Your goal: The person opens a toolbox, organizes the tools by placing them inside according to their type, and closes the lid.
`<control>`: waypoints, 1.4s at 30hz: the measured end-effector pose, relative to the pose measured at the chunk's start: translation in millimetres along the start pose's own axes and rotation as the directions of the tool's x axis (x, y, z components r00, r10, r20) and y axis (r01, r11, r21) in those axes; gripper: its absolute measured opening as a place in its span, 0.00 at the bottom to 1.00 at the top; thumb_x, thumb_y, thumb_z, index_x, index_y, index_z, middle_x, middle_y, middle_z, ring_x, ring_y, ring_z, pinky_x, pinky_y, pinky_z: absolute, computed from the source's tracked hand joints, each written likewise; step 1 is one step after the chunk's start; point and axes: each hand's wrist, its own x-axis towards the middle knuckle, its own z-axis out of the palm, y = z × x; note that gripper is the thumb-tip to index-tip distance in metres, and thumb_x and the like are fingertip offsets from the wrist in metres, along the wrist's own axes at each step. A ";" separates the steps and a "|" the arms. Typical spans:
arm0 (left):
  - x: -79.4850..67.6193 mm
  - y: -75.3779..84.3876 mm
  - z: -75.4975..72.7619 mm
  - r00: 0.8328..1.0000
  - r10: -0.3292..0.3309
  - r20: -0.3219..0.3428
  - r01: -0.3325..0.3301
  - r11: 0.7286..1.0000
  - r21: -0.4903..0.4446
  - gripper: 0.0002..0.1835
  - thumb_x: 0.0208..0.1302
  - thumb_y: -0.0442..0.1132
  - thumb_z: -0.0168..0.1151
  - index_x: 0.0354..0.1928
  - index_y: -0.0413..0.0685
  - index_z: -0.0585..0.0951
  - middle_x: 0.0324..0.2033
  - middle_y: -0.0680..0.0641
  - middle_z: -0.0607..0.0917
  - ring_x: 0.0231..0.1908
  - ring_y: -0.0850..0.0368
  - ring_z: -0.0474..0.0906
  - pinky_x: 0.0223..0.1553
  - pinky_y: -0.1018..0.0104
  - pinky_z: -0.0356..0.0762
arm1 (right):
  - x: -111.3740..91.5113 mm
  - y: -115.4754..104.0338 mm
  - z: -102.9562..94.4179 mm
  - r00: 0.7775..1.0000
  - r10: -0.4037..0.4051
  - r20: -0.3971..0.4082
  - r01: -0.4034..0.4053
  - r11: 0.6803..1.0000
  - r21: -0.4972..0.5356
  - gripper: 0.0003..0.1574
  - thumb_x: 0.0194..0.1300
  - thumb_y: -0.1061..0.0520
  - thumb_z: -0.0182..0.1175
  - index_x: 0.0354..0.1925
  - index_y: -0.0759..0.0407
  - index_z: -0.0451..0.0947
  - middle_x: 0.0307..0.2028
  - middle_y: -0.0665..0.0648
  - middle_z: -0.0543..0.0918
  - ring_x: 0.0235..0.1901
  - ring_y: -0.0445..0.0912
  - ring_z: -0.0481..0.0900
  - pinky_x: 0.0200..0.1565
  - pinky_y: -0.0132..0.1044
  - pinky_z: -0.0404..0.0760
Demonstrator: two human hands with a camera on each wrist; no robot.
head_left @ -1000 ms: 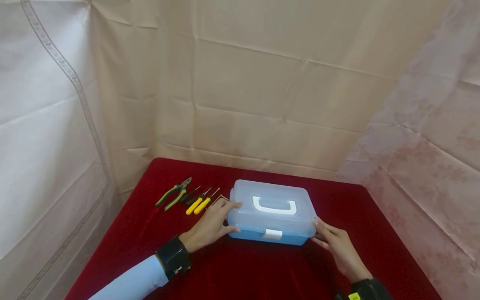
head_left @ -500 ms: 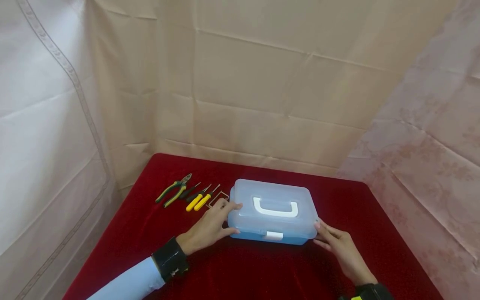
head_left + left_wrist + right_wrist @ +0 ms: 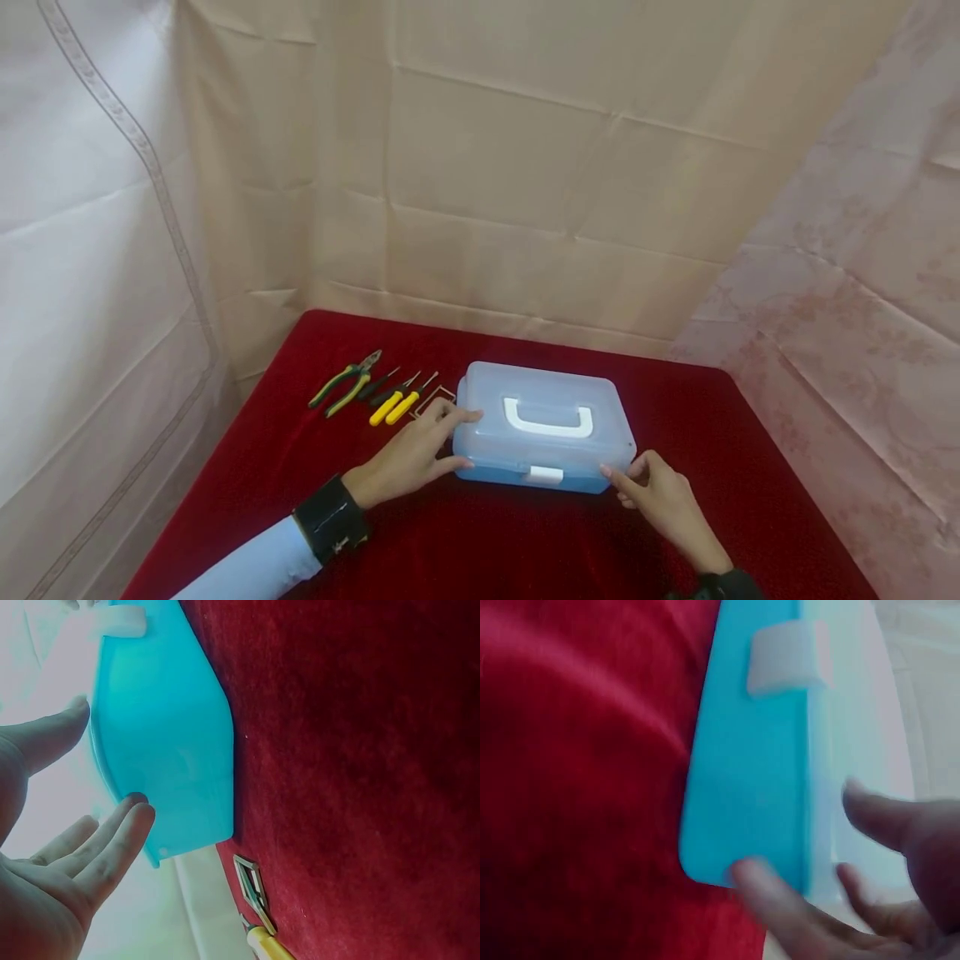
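A light blue plastic toolbox (image 3: 491, 400) with a translucent lid, a white handle (image 3: 547, 429) and a white front latch (image 3: 543, 475) sits closed on the red cloth. My left hand (image 3: 405, 458) is at its left end, index finger on the lid edge and thumb by the front left corner. In the left wrist view, the left fingers (image 3: 124, 844) look nearly straight against the box's end. My right hand (image 3: 667, 500) is at the front right corner, thumb near the seam below the lid. Its fingers (image 3: 780, 904) are spread and blurred in the right wrist view, so firm contact is unclear.
Left of the box lie pliers (image 3: 348, 385) with green and yellow handles, a dark slim tool (image 3: 378, 383), two yellow-handled screwdrivers (image 3: 403, 406) and a thin rectangular frame (image 3: 442, 393), partly behind the left hand. Beige cloth (image 3: 480, 167) hangs behind the red-covered table (image 3: 487, 550).
My right hand has shifted from the box's right side toward its front right corner, the thumb moving left along the front. The left hand and the box stay nearly in place.
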 end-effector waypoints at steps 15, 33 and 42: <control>0.2 -2.5 6.9 0.997 -0.024 -0.077 0.028 0.998 0.054 0.38 0.55 0.55 0.70 0.68 0.68 0.66 0.50 0.54 0.72 0.46 0.61 0.68 0.47 0.69 0.73 | -12.4 -20.1 29.0 0.787 -0.612 0.086 0.613 0.790 0.016 0.27 0.64 0.47 0.64 0.62 0.43 0.77 0.30 0.37 0.79 0.21 0.32 0.75 0.25 0.28 0.75; -0.9 -1.4 8.4 0.997 -0.033 -0.064 0.035 0.999 0.026 0.42 0.53 0.51 0.73 0.69 0.68 0.64 0.51 0.54 0.71 0.48 0.58 0.69 0.47 0.69 0.73 | -12.6 -21.9 42.6 0.703 -0.657 0.272 0.698 0.712 -0.082 0.18 0.64 0.55 0.64 0.53 0.46 0.85 0.44 0.47 0.82 0.39 0.38 0.77 0.40 0.28 0.78; -1.7 -1.7 9.1 0.998 -0.016 -0.062 0.017 1.000 0.016 0.42 0.55 0.50 0.72 0.71 0.67 0.62 0.51 0.52 0.71 0.47 0.56 0.69 0.46 0.67 0.73 | -13.4 -21.8 49.5 0.683 -0.670 0.290 0.719 0.687 -0.105 0.16 0.61 0.59 0.66 0.49 0.54 0.86 0.42 0.48 0.81 0.40 0.38 0.78 0.39 0.27 0.77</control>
